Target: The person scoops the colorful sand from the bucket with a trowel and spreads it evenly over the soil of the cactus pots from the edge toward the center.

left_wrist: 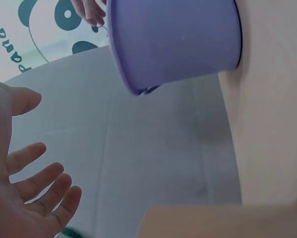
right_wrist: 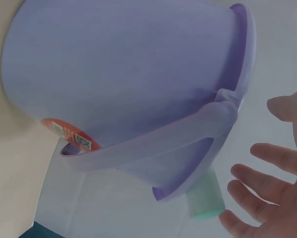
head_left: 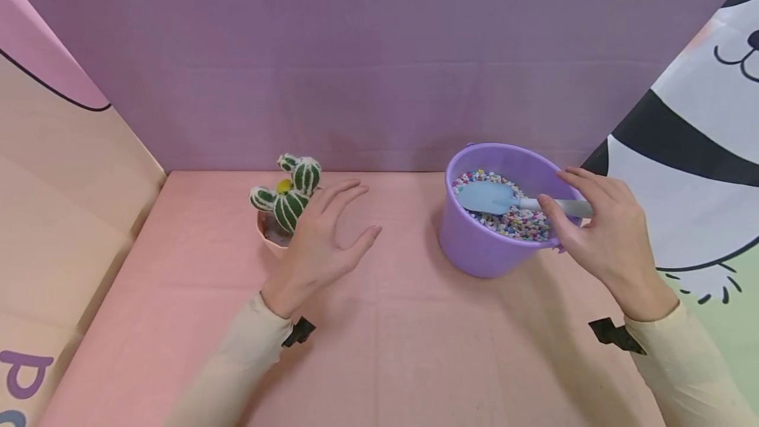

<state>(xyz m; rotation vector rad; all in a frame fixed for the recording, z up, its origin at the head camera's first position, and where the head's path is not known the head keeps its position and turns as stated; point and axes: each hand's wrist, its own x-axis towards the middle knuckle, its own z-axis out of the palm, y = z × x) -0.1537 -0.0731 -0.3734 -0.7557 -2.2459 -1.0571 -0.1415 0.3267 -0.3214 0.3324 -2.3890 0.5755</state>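
A purple bucket [head_left: 486, 252] stands at the right, holding many small multicoloured beads [head_left: 528, 226]. Across them lies a toy shovel with a pale blue blade [head_left: 486, 198], its light handle [right_wrist: 205, 196] sticking out past the rim. My right hand [head_left: 617, 236] hovers at that handle's end with fingers spread and extended, as the right wrist view also shows. At the left, a potted cactus [head_left: 290, 209] with white stripes and a yellow flower stands in a pinkish pot [head_left: 276, 250]. My left hand [head_left: 320, 236] overlaps its right side in the head view, fingers apart and nothing held.
The bucket's carrying handle [right_wrist: 158, 144] hangs down its side, near an orange sticker [right_wrist: 71, 134]. Pink cloth [head_left: 403, 321] covers the table. Behind rises a purple backdrop [head_left: 379, 84]; a panda-printed panel [head_left: 688, 150] borders the right side.
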